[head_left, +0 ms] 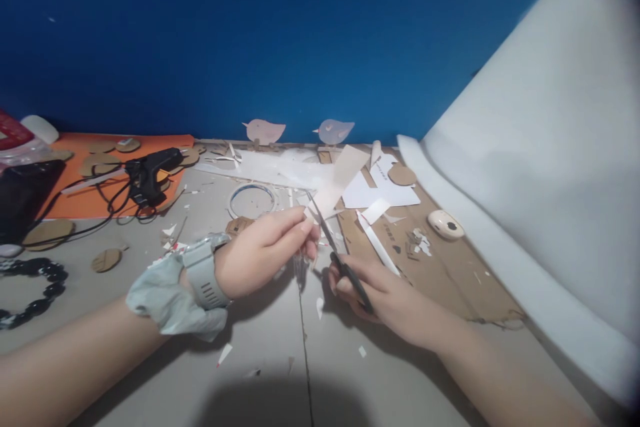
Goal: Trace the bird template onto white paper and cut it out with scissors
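My left hand point(265, 250) pinches the lower end of a long white paper strip point(340, 180) that slants up and to the right above the table. A grey watch and a pale scrunchie sit on that wrist. My right hand point(387, 293) is closed round the dark handles of a pair of scissors point(336, 250). The blades point up and left and meet the strip just beside my left fingertips. Small white paper scraps point(320, 307) lie on the grey table below both hands.
A black glue gun point(150, 177) with its cord lies on an orange sheet point(80, 203) at left. Cardboard discs, a tape ring point(253, 199), white paper offcuts, a brown cardboard sheet point(450, 267), two paper birds point(264, 131) and a large white foam roll point(550, 167) surround the hands.
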The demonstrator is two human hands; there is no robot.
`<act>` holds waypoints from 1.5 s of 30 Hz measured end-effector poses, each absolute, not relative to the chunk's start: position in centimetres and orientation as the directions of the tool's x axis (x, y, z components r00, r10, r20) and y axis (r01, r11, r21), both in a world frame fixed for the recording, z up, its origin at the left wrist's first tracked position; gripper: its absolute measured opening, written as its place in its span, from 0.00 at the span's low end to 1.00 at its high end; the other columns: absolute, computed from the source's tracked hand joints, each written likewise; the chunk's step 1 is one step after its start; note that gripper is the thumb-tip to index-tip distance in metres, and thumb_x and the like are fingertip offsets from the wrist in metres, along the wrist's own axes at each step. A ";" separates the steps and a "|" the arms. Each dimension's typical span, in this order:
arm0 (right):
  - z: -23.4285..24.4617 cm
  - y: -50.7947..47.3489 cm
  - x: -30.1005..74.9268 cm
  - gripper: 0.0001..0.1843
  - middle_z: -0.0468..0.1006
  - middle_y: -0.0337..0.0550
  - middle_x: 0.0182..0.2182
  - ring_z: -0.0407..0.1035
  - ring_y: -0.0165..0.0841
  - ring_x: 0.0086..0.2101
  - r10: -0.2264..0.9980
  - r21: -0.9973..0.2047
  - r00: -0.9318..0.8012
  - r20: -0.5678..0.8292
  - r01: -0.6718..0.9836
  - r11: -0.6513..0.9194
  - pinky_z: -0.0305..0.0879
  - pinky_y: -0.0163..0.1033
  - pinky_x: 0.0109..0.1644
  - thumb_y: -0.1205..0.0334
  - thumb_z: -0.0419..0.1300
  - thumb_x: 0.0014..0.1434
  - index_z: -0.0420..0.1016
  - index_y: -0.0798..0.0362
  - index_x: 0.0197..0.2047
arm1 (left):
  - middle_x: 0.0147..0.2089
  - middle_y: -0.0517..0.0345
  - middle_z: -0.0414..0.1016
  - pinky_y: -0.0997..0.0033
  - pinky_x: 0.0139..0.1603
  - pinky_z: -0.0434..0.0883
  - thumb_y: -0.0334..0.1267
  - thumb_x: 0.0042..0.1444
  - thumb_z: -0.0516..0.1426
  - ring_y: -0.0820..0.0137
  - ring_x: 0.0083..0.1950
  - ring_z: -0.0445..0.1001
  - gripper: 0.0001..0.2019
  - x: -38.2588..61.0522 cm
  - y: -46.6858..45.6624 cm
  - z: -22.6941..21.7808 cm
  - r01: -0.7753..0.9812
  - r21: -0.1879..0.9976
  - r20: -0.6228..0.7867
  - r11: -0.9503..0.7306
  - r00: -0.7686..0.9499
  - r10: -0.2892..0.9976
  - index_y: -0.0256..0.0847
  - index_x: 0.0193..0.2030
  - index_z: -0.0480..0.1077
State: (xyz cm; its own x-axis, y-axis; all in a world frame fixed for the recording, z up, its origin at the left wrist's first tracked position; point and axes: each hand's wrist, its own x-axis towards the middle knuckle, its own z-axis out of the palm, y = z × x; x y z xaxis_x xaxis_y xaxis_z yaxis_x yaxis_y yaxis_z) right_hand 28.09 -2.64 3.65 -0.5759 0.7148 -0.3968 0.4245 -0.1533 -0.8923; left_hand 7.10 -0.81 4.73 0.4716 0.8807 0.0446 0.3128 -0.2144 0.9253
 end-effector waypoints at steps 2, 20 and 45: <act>3.6 -2.7 28.0 0.16 0.59 0.34 0.25 0.52 0.23 0.22 0.720 -0.897 -0.574 -0.389 0.414 -0.154 0.50 0.29 0.23 0.49 0.50 0.62 0.63 0.53 0.32 | 0.30 0.62 0.71 0.74 0.39 0.65 0.39 0.64 0.43 0.75 0.33 0.68 0.13 7.4 -0.9 4.5 0.302 0.930 0.057 -0.208 0.442 0.895 0.39 0.36 0.65; 3.8 -2.6 28.1 0.16 0.61 0.34 0.25 0.54 0.25 0.24 0.732 -0.848 -0.546 -0.407 0.523 -0.081 0.53 0.30 0.27 0.48 0.47 0.63 0.64 0.52 0.35 | 0.30 0.63 0.70 0.75 0.39 0.63 0.39 0.64 0.42 0.75 0.34 0.68 0.14 6.7 -0.5 5.0 0.372 0.898 0.018 -0.234 0.501 0.865 0.39 0.33 0.64; 3.8 -2.9 27.4 0.16 0.58 0.32 0.22 0.49 0.22 0.20 0.737 -0.921 -0.580 -0.347 0.359 -0.151 0.48 0.29 0.22 0.51 0.50 0.62 0.60 0.53 0.29 | 0.31 0.61 0.68 0.74 0.40 0.64 0.41 0.64 0.43 0.74 0.35 0.67 0.13 7.5 -1.2 5.0 0.232 0.948 0.094 -0.216 0.447 0.889 0.39 0.34 0.64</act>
State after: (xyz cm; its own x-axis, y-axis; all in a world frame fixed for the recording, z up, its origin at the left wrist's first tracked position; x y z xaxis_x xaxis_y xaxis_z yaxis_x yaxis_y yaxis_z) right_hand 27.38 -2.90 3.85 -0.5797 0.7373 -0.3469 0.3594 -0.1508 -0.9209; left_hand 7.47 -1.22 4.97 0.4473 0.8895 0.0937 0.2318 -0.2165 0.9484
